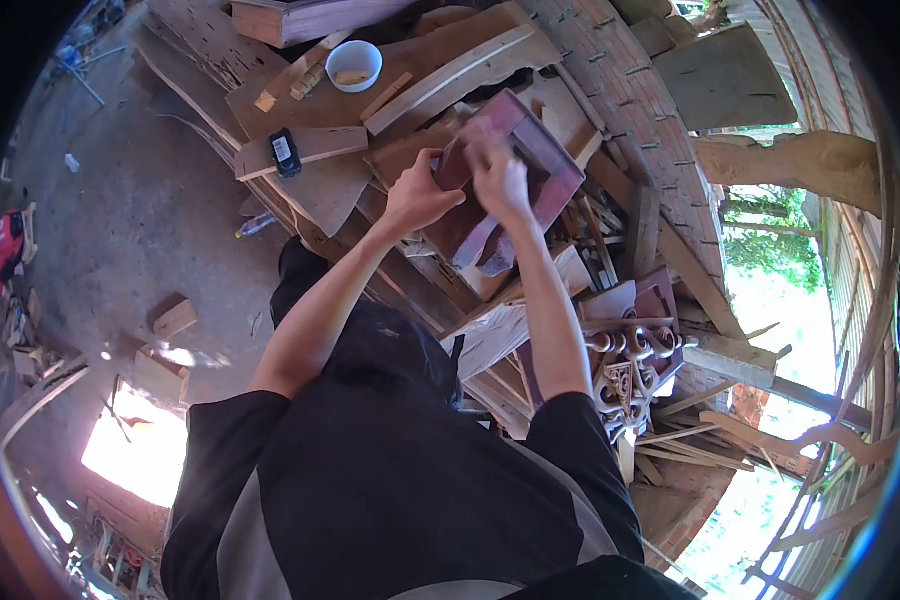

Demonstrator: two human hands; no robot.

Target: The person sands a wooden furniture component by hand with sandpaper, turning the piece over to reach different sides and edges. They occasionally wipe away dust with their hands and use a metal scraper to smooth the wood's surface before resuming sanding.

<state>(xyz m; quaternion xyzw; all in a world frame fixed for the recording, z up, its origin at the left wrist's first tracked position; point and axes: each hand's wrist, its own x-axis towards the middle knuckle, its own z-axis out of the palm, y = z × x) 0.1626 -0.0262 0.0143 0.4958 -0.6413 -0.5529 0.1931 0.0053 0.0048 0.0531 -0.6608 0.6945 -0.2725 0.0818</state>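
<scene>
A reddish-brown wooden frame (555, 190) with an open middle lies tilted on a pile of boards in front of me. My left hand (420, 195) is at its left edge, thumb and fingers apart in a curve, with nothing visible between them. Over the upper left part of the frame is my right hand (498, 175), its fingers smeared by motion, so whether they hold anything cannot be made out. Two pale, rough-looking ends of the frame point toward my body.
A white bowl (354, 67) rests on a board beyond my left hand. Nearer lies a black device (285, 152) on a wooden block. Carved wooden pieces (630, 370) are at the right. A plastic bottle (256, 225) lies on the left.
</scene>
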